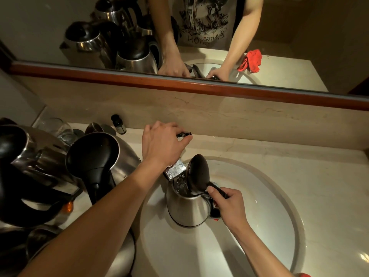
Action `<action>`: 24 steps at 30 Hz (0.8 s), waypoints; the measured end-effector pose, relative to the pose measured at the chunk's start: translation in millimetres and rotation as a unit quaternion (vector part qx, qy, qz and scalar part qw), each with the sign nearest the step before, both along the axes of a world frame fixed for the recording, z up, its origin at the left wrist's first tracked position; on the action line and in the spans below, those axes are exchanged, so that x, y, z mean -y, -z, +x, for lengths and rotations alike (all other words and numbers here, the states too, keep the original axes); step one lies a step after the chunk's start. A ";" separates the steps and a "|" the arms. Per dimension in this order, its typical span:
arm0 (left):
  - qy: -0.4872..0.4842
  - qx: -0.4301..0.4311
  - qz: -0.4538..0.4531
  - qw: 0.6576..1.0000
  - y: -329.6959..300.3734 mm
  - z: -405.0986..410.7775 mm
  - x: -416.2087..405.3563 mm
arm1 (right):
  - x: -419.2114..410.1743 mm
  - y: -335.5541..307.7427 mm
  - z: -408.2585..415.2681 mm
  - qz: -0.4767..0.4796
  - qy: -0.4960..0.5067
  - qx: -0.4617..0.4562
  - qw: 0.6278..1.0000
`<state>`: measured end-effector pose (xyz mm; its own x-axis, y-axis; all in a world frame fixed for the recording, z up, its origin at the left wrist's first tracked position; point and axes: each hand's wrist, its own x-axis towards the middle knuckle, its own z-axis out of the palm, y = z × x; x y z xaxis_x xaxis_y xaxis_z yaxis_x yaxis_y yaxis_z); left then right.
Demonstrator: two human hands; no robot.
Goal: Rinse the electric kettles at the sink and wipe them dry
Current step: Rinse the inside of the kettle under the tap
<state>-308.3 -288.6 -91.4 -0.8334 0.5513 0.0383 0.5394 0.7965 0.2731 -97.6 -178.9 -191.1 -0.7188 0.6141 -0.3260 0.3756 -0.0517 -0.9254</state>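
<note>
Kettle (pixel 187 208) is being gripped by its handle in right hand (pixel 229 206), lid open under the tap (pixel 175 168); tap lever (pixel 184 134) is being pinched by left hand (pixel 161 143).

A single head-worn wide-angle camera looks steeply down and forward, close above the sink (pixel 279 196) and counter (pixel 329 176), its upper frame taking in the wall mirror (pixel 60 27) straight ahead; edges bow with lens distortion.
</note>
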 end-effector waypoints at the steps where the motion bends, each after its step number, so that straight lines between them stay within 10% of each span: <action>1: 0.000 0.001 0.001 1.000 0.0 0.0 0.0 | 0.2 -0.8 -0.1 -0.001 0.000 0.001 1.000; 24: 0.005 -0.004 -0.003 1.000 0.8 0.0 -0.2 | 0.1 -7.5 -1.6 0.000 0.004 0.008 1.000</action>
<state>-308.3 -288.4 -92.2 -0.8281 0.5591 0.0420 0.5489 0.7933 0.2632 -99.1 -179.1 -183.6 -0.7090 0.6189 -0.3380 0.3899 -0.0552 -0.9192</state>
